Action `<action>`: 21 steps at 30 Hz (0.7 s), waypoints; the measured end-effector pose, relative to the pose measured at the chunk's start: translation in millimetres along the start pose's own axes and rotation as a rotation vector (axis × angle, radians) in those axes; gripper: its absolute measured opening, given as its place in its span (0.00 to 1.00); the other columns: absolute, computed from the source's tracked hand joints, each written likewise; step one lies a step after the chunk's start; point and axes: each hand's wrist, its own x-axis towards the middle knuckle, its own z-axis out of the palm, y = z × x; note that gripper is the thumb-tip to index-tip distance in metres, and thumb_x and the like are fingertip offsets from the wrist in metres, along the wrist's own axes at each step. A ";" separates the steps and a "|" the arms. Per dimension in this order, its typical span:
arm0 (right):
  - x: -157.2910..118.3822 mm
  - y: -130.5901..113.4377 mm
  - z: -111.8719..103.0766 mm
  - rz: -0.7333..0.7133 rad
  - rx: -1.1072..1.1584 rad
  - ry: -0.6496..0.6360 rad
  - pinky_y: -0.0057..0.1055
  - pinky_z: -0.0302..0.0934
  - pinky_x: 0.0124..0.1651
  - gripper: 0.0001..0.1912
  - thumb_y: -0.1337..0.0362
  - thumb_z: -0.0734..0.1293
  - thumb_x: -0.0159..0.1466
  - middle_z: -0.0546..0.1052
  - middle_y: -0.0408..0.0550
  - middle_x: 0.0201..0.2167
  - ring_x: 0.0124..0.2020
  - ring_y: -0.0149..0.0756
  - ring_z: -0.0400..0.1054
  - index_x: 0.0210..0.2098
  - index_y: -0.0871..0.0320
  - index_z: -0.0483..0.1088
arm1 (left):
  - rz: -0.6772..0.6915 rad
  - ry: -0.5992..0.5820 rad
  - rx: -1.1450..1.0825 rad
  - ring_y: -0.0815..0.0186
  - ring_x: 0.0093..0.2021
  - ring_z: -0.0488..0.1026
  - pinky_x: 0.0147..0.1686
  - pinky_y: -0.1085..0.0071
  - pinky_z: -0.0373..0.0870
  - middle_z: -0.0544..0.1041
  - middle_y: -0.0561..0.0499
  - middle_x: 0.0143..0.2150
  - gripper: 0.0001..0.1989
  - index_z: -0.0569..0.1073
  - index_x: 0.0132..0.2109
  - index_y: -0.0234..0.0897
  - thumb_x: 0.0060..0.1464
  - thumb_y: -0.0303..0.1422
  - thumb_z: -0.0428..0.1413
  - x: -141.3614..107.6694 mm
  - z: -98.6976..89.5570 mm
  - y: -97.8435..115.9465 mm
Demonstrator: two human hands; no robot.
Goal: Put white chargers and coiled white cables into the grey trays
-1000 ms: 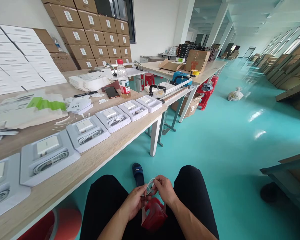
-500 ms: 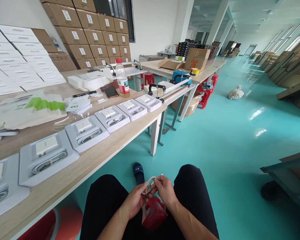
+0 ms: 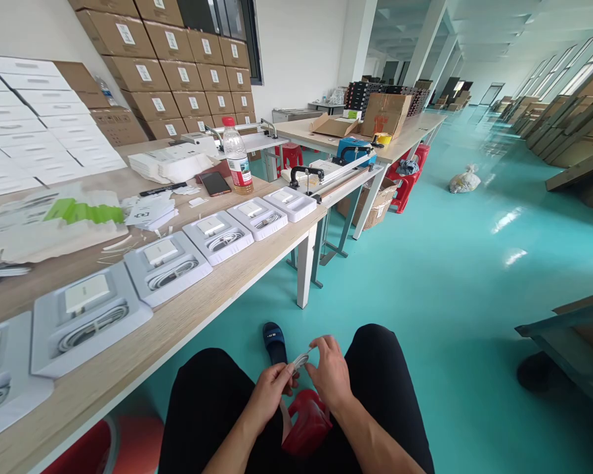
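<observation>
Between my knees, a coiled white cable (image 3: 301,360) is pinched in the fingers of my left hand (image 3: 271,387). My right hand (image 3: 332,374) is at the coil's upper right, thumb and forefinger closed around the cable's end. Beneath both hands is a red plastic stool (image 3: 307,424). On the table (image 3: 188,289) to the left stands a row of white trays (image 3: 165,266), each with a white charger block (image 3: 161,251) and, in most of them, a visible coiled cable (image 3: 225,241).
Behind the trays are a bottle with a red cap (image 3: 238,158), a phone (image 3: 215,184), loose papers (image 3: 151,210) and stacked white boxes (image 3: 54,118). A red bin (image 3: 138,441) stands under the table at lower left. Farther off, a clear bag (image 3: 464,180) lies on the floor.
My right hand has moved up and slightly right, away from my left hand. The cable's open loop now looks like a tighter, flatter coil. The view has shifted slightly.
</observation>
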 end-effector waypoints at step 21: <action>4.6 5.2 -6.9 -0.116 -0.140 -0.310 0.29 0.62 0.41 0.11 0.66 0.64 0.61 0.81 0.45 0.37 0.40 0.37 0.73 0.39 0.51 0.78 | -0.066 -0.144 0.210 0.60 0.30 0.77 0.24 0.70 0.70 0.77 0.45 0.35 0.22 0.73 0.39 0.33 0.53 0.51 0.53 -2.1 -4.1 -7.2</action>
